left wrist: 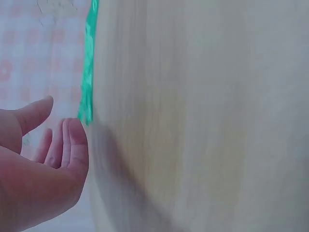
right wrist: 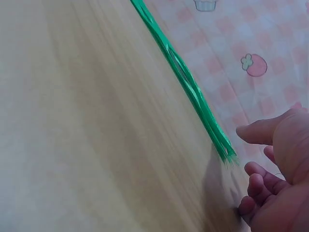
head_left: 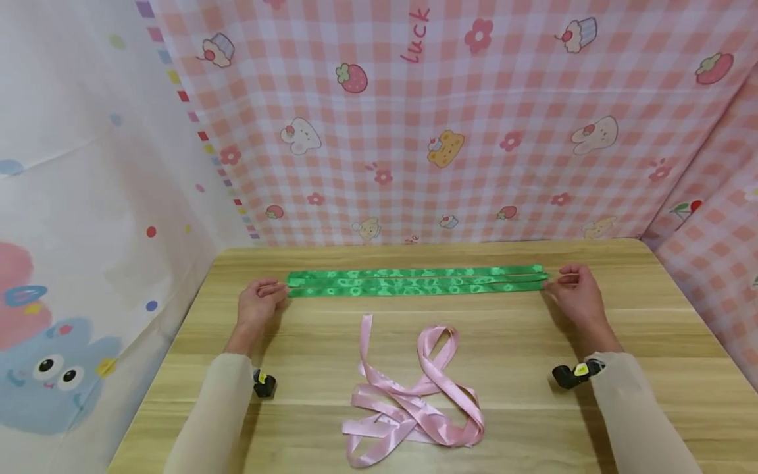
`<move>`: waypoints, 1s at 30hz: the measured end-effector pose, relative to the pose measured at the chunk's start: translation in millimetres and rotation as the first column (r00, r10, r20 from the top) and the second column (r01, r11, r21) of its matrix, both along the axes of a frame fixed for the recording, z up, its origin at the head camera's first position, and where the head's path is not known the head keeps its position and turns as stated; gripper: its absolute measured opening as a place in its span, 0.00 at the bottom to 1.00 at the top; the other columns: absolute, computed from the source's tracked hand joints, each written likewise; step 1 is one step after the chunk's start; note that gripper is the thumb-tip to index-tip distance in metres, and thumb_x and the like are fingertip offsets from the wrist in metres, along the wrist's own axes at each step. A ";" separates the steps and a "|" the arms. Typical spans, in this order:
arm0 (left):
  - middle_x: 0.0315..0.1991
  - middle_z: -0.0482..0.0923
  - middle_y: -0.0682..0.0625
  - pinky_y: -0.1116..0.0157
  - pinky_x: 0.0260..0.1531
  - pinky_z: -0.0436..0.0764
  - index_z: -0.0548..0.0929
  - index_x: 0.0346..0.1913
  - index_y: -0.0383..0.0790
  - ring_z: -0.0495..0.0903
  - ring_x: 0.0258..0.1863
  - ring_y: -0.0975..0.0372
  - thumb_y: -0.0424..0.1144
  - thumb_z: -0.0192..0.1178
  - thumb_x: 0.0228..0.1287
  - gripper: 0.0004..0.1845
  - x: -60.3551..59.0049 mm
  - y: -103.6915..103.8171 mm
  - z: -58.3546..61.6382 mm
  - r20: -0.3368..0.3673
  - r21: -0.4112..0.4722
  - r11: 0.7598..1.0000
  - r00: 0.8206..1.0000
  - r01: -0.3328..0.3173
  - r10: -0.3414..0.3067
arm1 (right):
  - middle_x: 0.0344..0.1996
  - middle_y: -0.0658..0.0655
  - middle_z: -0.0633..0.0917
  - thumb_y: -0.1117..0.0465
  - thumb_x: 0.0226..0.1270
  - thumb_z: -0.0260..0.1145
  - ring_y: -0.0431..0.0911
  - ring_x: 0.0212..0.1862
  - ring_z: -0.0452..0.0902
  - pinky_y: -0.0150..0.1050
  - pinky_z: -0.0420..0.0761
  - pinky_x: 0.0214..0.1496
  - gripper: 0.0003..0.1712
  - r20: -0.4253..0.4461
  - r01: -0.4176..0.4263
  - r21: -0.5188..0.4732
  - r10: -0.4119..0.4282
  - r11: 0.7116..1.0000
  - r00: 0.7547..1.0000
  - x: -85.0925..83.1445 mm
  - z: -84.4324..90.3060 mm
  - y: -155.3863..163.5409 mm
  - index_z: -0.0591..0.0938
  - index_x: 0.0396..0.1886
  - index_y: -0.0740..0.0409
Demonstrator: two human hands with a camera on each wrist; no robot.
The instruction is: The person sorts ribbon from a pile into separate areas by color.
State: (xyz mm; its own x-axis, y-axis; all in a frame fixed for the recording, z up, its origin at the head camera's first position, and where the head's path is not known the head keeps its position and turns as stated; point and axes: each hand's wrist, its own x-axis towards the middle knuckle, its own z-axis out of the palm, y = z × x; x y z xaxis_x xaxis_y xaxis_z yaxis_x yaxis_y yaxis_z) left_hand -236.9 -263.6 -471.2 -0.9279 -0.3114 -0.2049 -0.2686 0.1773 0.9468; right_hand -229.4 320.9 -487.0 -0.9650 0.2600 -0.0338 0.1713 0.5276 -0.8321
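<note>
Green shiny ribbon [head_left: 414, 283] lies straight across the far part of the table in several parallel strips, side by side. At its left end is my left hand [head_left: 257, 304], the fingertips right beside the ribbon's end and the thumb held apart from them. My right hand [head_left: 577, 299] is at the other end, with thumb and fingers spread and nothing between them. Frayed tips of the green ribbon [right wrist: 195, 96] show just off the fingers in the right wrist view. Whether the left fingertips touch the ribbon, I cannot tell.
A pink satin ribbon [head_left: 441, 431] lies in loose loops on the wooden table [head_left: 308, 395], nearer to me, between the forearms. Behind the table hangs a pink checked cloth [head_left: 403, 145]. A white patterned cloth [head_left: 77, 197] hangs at the left.
</note>
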 end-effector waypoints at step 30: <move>0.45 0.84 0.40 0.61 0.43 0.84 0.74 0.55 0.32 0.84 0.40 0.57 0.31 0.62 0.66 0.17 69.4 180.3 -0.7 0.057 0.053 0.762 0.760 0.646 -0.648 | 0.32 0.53 0.82 0.65 0.68 0.66 0.44 0.36 0.75 0.35 0.76 0.39 0.02 -0.053 -0.608 0.037 0.609 0.793 0.791 24.8 12.1 -147.8 0.80 0.36 0.59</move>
